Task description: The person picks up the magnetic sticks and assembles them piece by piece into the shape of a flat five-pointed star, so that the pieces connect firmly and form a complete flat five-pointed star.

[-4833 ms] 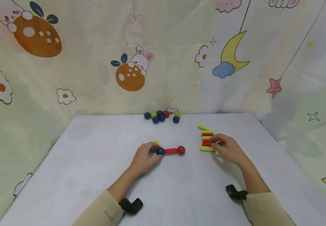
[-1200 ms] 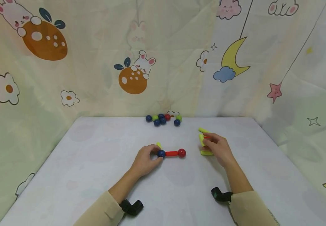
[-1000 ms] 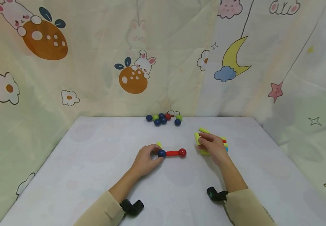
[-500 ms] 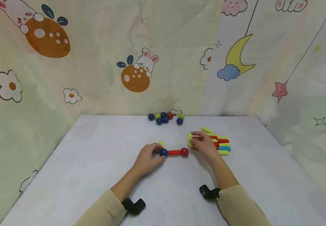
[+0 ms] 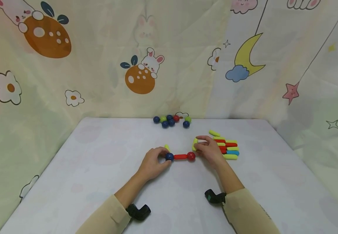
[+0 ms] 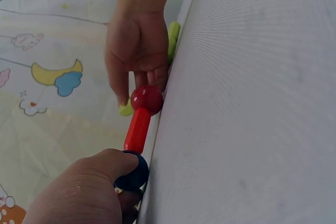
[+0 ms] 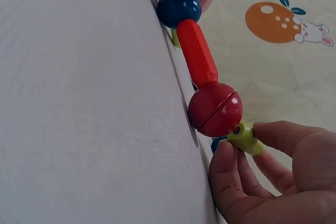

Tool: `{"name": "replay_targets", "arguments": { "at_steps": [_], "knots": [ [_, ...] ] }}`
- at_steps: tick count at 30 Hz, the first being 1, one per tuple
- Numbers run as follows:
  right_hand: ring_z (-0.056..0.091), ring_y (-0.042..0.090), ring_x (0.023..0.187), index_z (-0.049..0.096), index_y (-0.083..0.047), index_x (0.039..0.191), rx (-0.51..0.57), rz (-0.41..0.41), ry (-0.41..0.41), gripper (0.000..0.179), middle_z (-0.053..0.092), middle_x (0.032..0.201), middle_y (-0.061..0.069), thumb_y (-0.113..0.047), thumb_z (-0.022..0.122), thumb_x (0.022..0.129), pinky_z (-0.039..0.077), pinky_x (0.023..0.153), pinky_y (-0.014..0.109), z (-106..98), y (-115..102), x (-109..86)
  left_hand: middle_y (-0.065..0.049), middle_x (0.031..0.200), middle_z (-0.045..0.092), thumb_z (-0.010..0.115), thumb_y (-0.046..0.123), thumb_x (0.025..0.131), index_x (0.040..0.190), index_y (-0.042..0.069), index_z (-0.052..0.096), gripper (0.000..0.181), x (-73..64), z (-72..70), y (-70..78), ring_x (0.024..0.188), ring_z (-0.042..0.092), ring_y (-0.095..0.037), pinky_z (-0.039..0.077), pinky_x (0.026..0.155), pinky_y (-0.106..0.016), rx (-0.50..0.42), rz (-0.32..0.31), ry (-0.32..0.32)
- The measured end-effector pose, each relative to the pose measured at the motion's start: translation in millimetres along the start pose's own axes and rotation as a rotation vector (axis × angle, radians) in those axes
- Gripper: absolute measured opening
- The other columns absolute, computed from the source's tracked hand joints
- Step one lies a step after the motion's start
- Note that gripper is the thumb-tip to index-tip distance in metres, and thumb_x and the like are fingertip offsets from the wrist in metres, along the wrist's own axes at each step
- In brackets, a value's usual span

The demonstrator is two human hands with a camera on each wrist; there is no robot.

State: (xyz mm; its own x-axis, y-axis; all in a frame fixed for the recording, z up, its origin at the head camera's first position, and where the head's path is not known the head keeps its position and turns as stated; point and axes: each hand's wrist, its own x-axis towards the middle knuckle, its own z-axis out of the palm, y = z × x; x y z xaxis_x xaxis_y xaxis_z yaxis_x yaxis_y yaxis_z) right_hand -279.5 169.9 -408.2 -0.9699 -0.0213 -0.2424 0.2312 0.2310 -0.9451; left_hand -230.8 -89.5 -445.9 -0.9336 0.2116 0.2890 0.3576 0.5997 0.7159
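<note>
Yellow-green rod (image 5: 195,144) shifted toward the red ball (image 5: 191,156) since about 1 s ago, pinched in right hand (image 5: 211,151), now just beside it; left hand (image 5: 154,164) grips only the blue ball (image 5: 169,157), so an off-centre bump could likely pivot the red rod (image 5: 180,157) loose.
</note>
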Motion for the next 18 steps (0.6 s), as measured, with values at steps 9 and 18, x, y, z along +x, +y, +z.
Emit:
{"name": "replay_targets", "arguments": {
  "at_steps": [9,18],
  "knots": [
    [0.067,0.023,0.097,0.058,-0.010,0.140,-0.144,-0.026,0.007,0.042,0.066,0.116,0.014,-0.024,0.065,0.101,0.059,0.084,0.026,5.7,1.2,-0.4,0.004,0.101,0.074,0.081,0.019,0.087,0.114,0.015,0.071,0.028,0.1,0.0,-1.0,0.098,0.061,-0.015,0.047,0.090,-0.037,-0.004,0.012,0.005],
    [0.066,0.021,0.083,0.060,-0.006,0.136,-0.280,-0.046,0.010,0.041,0.068,0.107,0.015,-0.026,0.064,0.100,0.057,0.072,0.024,8.9,0.0,1.4,0.002,0.102,0.073,0.081,0.019,0.087,0.113,0.013,0.071,0.029,-0.4,-0.8,0.3,0.098,0.061,-0.016,0.048,0.089,-0.037,-0.007,0.002,0.001]
  ]
}}
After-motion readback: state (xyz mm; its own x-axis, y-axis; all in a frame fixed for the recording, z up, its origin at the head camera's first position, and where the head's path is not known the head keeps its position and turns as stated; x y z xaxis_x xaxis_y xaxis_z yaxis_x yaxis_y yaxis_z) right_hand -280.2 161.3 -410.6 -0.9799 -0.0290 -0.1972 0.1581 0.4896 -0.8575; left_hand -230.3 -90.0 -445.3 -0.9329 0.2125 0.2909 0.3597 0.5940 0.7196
